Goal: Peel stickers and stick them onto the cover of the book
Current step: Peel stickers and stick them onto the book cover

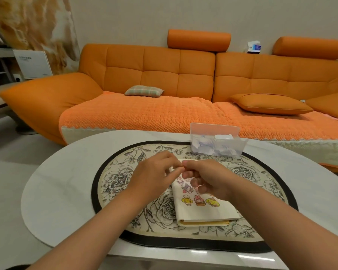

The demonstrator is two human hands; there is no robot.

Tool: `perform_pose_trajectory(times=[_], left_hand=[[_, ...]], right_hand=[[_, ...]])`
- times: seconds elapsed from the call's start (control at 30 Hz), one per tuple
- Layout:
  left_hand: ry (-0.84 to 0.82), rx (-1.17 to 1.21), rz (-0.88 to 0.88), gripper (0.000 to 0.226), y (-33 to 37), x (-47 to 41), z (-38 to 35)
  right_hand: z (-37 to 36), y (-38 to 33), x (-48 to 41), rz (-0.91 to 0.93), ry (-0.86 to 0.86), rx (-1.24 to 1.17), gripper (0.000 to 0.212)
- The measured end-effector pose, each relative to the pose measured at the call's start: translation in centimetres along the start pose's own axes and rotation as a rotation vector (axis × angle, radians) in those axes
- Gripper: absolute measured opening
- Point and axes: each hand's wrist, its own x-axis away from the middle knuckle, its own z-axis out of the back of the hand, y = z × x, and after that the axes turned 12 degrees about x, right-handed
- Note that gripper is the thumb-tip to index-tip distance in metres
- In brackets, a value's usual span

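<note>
The book (201, 213) was laid cover-up near the mat's (113, 180) front edge, ready for more stickers (199, 200). Over its far end, a tiny pale piece (173, 168) was pinched by the left hand (154, 176) and right hand (207, 180), likely for peeling. A clear box (217, 145) was kept at the far edge.

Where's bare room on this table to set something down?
Free: grey table left of the placemat; placemat between its black rim and the left hand. Crowded: over the book, where it and the right hand pinch a sticker; clear box behind.
</note>
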Motion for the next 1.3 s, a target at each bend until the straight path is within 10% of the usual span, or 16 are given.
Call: perform_pose_trajectory(times=[0.3, 0.67, 1.3], left_hand=[[-0.030, 0.647, 0.663, 0.023, 2.1, -1.6, -1.8], [0.014, 0.650, 0.701, 0.016, 2.6, -2.8, -3.8], [-0.060, 0.473, 0.719, 0.009, 4.1, -3.0, -5.7]], right_hand=[[2.0, 1.1, 0.7, 0.208, 0.222, 0.311, 0.028], [4.4, 2.8, 0.1, 0.244, 0.246, 0.119, 0.018], [5.3, 4.4, 0.6, 0.490, 0.567, 0.788, 0.008]])
